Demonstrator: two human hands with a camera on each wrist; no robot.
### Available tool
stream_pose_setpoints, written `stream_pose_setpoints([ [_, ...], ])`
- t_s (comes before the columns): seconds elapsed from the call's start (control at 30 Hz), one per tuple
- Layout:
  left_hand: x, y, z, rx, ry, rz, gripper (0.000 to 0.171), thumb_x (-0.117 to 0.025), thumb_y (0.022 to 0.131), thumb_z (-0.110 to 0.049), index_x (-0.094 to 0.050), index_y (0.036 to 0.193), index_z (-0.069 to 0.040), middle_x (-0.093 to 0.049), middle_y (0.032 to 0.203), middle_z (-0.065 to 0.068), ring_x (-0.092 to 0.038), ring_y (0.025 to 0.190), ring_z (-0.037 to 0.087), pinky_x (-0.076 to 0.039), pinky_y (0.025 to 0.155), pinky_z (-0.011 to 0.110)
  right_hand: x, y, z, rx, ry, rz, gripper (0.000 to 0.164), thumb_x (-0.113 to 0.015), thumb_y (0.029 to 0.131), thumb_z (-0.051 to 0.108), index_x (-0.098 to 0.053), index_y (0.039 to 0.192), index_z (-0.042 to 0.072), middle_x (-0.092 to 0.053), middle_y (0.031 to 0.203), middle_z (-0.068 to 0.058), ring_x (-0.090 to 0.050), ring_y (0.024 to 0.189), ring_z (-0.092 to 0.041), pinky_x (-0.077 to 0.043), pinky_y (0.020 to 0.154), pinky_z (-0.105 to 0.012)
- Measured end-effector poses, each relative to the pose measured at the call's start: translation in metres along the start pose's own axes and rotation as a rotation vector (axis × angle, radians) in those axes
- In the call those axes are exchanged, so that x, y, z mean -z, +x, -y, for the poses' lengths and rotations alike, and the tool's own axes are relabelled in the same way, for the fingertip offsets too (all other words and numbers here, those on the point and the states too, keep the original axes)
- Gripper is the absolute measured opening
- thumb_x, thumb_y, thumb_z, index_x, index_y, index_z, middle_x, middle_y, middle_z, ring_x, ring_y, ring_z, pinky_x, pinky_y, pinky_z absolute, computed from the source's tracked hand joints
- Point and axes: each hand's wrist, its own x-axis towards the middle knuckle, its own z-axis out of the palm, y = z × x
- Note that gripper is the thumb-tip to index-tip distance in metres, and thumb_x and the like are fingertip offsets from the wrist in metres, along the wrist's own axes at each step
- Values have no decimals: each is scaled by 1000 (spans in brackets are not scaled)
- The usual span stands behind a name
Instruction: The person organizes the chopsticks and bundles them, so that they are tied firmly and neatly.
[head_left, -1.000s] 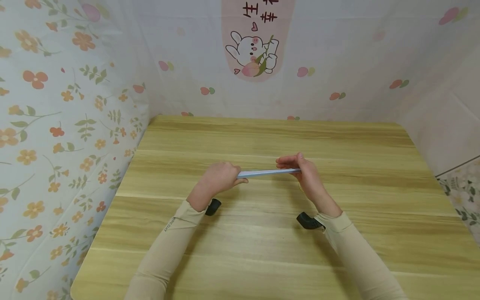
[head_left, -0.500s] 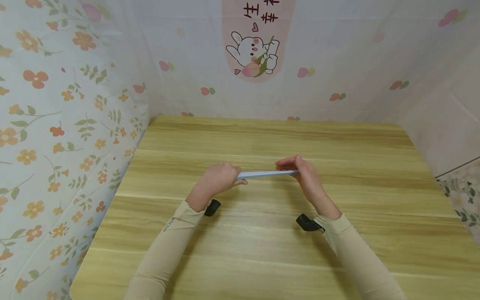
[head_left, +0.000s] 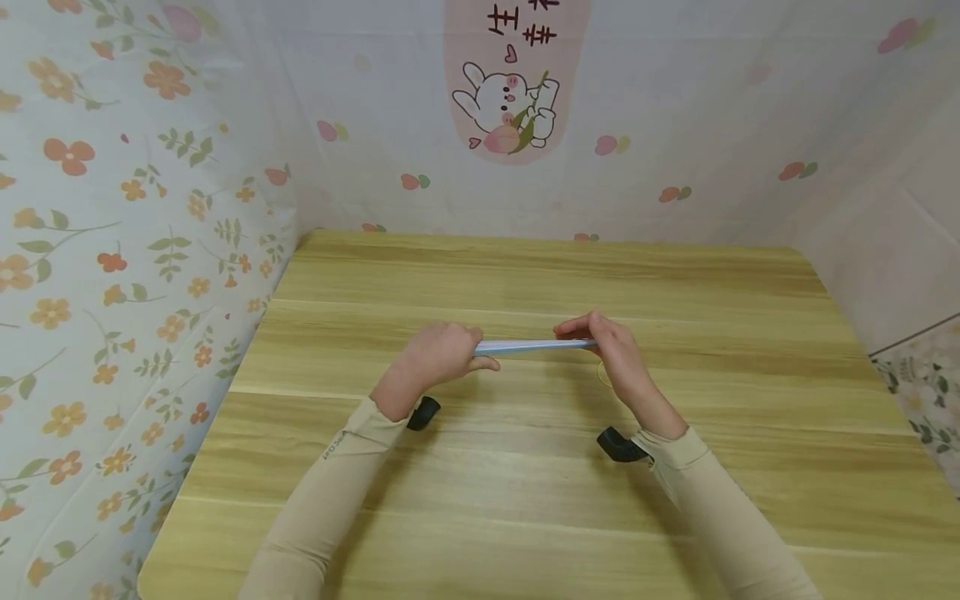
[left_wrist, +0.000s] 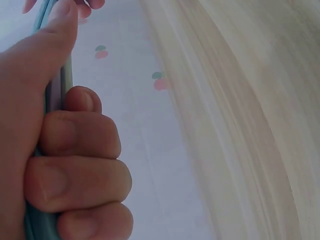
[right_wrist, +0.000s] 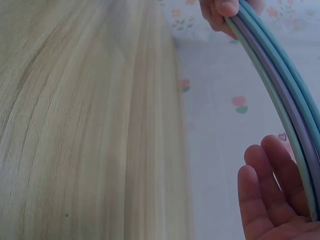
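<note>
A flat stack of thin curved layers (right_wrist: 280,77) in teal, lavender and mint lies between my two hands, seen edge-on above the table. What kind of thing it is cannot be told. My left hand (head_left: 438,354) grips its left end, and in the left wrist view its curled fingers (left_wrist: 82,135) wrap the edge with the thumb along it. At the other end my right hand (head_left: 618,358) touches the stack with its palm. The right fingers (right_wrist: 257,175) are extended and slightly bent beside the edge, not wrapped round it. The broad face of the stack is hidden.
The wood-grain table (head_left: 495,500) stretches under both arms. A white curtain (head_left: 675,100) with printed fruit and a rabbit hangs behind it, and a flowered cloth (head_left: 135,275) on the left. Each wrist carries a black device (head_left: 621,445).
The right hand has shifted very slightly left, its thumb tip a little lower, against the end of the stack. My left hand keeps its grip and has hardly moved.
</note>
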Motion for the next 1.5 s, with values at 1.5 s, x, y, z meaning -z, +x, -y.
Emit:
stream_pose_setpoints([
  [1.5, 3, -1, 5, -17, 46, -40, 30, -61, 94, -31, -54, 75, -8, -39, 56, -3, -34, 48, 8, -35, 42, 22, 78, -44, -17, -157, -362, -29, 47, -37, 104, 34, -50, 125, -7, -64, 109, -8, -59, 93, 1, -49, 78, -19],
])
